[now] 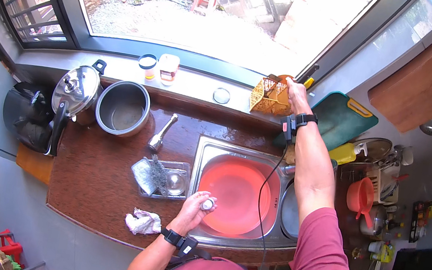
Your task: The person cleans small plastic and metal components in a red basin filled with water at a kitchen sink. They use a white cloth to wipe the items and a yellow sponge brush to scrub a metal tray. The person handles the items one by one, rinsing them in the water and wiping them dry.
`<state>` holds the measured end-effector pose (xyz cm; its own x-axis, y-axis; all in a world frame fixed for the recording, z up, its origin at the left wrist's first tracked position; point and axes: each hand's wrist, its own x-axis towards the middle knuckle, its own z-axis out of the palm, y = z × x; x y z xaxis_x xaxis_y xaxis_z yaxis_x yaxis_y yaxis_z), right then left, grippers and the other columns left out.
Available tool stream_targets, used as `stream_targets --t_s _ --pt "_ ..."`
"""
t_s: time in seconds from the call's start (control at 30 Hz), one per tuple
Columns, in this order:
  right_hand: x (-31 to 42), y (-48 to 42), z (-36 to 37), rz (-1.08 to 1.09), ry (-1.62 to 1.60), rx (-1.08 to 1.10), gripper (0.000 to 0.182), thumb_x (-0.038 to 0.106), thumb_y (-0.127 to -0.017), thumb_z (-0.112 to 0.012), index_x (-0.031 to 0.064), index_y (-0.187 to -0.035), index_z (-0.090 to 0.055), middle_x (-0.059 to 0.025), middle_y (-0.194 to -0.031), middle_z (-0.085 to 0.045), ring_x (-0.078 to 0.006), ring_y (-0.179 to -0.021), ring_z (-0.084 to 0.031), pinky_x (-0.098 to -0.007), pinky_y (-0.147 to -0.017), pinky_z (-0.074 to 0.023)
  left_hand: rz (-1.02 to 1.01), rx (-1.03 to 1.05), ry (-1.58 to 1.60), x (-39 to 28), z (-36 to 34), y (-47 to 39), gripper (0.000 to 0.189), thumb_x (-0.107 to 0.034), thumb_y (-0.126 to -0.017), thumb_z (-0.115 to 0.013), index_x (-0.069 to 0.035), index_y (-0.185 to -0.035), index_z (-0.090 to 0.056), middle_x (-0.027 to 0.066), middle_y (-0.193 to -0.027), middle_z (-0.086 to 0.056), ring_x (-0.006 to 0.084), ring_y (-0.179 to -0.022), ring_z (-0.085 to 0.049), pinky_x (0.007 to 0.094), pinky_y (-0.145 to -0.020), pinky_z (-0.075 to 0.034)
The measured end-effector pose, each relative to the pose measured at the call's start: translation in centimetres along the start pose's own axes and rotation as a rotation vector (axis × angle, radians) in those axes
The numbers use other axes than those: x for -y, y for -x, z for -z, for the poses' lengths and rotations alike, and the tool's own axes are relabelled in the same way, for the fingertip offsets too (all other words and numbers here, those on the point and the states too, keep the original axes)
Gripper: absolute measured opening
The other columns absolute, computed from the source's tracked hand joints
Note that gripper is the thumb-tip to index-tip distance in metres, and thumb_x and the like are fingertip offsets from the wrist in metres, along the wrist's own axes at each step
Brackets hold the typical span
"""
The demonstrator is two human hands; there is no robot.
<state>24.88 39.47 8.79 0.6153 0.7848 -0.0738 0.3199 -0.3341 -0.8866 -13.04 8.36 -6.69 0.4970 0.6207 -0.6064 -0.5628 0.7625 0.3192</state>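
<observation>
My left hand [191, 212] is over the near left edge of the steel sink [232, 242], its fingers curled around a small round metal fitting [207, 204] with a pale end. Below it, a red plastic basin [231, 194] sits in the sink bowl. My right hand [297, 95] reaches to the windowsill, at the right end of a yellow lattice basket [269, 101]. Its fingertips are by an orange thing [285, 79] at the basket's back; whether they grip it is unclear. A chrome faucet spray head [162, 132] lies on the brown counter [104, 176].
Left of the sink, a clear plastic tray [182, 168] holds steel wool [158, 174]; a crumpled cloth [143, 222] lies nearer. Farther left stand a cooker's inner pot [123, 108] and a pressure cooker [75, 88]. A green cutting board [338, 117] leans behind my right arm. A black cable [261, 195] crosses the sink.
</observation>
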Motion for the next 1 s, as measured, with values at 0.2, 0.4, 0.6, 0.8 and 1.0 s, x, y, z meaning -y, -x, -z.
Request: stream_targets --t_s 0.2,0.4,0.6,0.8,1.0 --pt "-2.8 -2.8 1.1 -0.060 -0.044 -0.029 0.053 0.042 -0.095 -0.056 -0.0069 -0.109 -0.067 -0.0153 -0.101 -0.070 -0.0274 -0.092 -0.064 -0.0398 -0.083 -0.0476 0.011 -0.007 -0.021 0.3 -0.8 -0.2 0.019 -0.010 -0.100 -0.055 -0.003 -0.117 -0.053 0.0213 -0.109 -0.065 0.0334 -0.092 -0.068 0.0400 -0.081 -0.059" --pt "-0.6 -0.2 1.5 -0.156 -0.107 0.095 0.048 0.043 -0.102 -0.051 0.0000 -0.121 -0.062 -0.0134 -0.113 -0.066 -0.0268 -0.110 -0.062 -0.0400 -0.097 -0.0489 0.000 -0.016 -0.024 0.7 -0.9 0.2 0.019 -0.011 -0.100 -0.057 -0.003 -0.117 -0.053 0.0215 -0.109 -0.065 0.0335 -0.093 -0.068 0.0398 -0.081 -0.059" --pt "-1.5 -0.3 2.6 0.076 -0.026 0.049 0.023 0.013 -0.099 -0.056 0.0006 -0.116 -0.066 -0.0051 -0.094 -0.072 -0.0143 -0.078 -0.069 -0.0268 -0.066 -0.0556 0.006 -0.018 -0.028 0.7 -1.1 0.3 0.019 -0.011 -0.100 -0.057 -0.003 -0.117 -0.054 0.0212 -0.109 -0.065 0.0338 -0.093 -0.068 0.0399 -0.081 -0.059" --pt "-0.5 1.0 2.5 0.112 0.132 -0.120 0.010 0.004 -0.090 -0.065 0.0023 -0.096 -0.073 -0.0056 -0.084 -0.074 -0.0131 -0.072 -0.071 -0.0259 -0.067 -0.0570 -0.007 -0.026 -0.033 0.5 -0.9 0.6 0.019 -0.011 -0.101 -0.055 -0.003 -0.118 -0.051 0.0208 -0.110 -0.064 0.0335 -0.094 -0.068 0.0405 -0.082 -0.059" --pt "-1.5 0.1 1.9 0.207 0.339 -0.252 0.011 0.009 -0.081 -0.073 0.0078 -0.091 -0.077 -0.0096 -0.087 -0.076 -0.0209 -0.083 -0.074 -0.0331 -0.080 -0.0579 0.002 -0.038 -0.028 0.6 -0.7 0.9 0.017 -0.011 -0.102 -0.054 -0.003 -0.117 -0.051 0.0208 -0.110 -0.064 0.0330 -0.093 -0.068 0.0394 -0.081 -0.059"
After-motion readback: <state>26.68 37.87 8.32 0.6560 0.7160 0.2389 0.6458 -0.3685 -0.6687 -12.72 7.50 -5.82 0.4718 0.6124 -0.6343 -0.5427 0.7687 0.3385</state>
